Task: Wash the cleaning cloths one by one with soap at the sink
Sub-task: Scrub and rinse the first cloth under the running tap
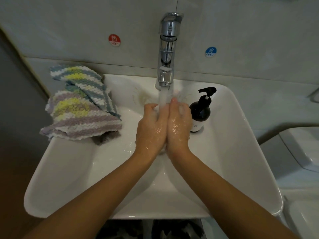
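Under the running stream from the chrome faucet (167, 49), my left hand (151, 128) and my right hand (178, 125) are pressed together over the white sink (69, 169). Both are wet, with fingers curled round a pale wet cloth (162, 150). The cloth is almost wholly hidden; only small bits show at the fingertips and at the wrists. A dark pump bottle of soap (201, 114) stands on the sink's right side, just beside my right hand. Striped cleaning cloths lie piled on the sink's left rim: a blue and yellow one (81, 80) and a purple and yellow one (77, 118).
A grey cloth (105, 138) peeks out from under the pile. Red HOT (114, 40) and blue COLD (210, 52) stickers sit on the wall behind the faucet. A white fixture (302, 152) stands at the right.
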`<control>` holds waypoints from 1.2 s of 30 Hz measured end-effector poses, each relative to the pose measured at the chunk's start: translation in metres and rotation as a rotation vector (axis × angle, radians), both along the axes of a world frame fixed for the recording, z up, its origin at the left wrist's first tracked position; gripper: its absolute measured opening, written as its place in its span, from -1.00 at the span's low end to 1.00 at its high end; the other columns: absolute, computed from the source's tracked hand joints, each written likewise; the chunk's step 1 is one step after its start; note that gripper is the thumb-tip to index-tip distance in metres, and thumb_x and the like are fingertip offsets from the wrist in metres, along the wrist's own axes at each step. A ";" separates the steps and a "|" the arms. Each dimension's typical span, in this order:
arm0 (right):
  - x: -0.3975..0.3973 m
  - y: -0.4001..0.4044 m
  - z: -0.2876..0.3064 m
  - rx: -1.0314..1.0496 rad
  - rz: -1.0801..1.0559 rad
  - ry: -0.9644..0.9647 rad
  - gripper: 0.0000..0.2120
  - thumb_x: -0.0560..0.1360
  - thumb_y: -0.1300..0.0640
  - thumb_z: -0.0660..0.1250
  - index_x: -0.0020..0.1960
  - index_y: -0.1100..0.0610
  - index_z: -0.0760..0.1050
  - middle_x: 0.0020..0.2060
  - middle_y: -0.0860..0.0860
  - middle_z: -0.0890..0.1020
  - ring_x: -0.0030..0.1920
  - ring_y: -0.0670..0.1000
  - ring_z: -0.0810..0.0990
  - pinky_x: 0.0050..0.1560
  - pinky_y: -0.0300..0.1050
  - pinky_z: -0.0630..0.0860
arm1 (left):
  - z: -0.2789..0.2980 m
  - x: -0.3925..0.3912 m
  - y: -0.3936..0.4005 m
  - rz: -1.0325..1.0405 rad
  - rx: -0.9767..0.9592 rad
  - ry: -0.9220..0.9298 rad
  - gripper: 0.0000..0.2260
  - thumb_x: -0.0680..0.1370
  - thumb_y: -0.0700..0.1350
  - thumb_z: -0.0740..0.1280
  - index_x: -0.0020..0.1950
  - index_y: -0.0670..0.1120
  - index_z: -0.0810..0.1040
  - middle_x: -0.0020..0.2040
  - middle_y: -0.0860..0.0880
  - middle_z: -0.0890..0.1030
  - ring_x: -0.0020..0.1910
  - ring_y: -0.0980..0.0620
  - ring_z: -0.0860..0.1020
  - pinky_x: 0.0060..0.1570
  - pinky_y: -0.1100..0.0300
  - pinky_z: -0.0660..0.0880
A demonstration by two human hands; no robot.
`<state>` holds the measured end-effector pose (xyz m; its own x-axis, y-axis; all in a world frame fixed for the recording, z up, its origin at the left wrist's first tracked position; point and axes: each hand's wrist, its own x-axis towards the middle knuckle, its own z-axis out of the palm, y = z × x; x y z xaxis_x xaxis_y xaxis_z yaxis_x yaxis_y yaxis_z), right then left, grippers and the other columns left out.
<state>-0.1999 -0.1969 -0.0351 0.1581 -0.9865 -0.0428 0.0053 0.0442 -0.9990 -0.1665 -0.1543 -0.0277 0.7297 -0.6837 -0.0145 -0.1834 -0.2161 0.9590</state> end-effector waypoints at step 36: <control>-0.012 -0.006 0.018 0.341 0.104 -0.222 -0.85 0.50 0.31 0.19 -0.17 0.10 0.41 -0.26 -0.01 0.48 -0.16 0.00 0.46 -0.05 -0.02 0.49 | 0.001 0.025 -0.001 0.090 -0.358 0.167 -0.92 0.64 -0.07 0.22 0.09 -0.05 0.44 -0.22 0.16 0.52 -0.33 0.32 0.49 -0.29 0.39 0.46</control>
<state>-0.2118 -0.2028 -0.0169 0.2985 -0.9000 -0.3177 0.1966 0.3837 -0.9023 -0.1413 -0.1550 -0.0266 0.7944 -0.6008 0.0895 -0.0143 0.1288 0.9916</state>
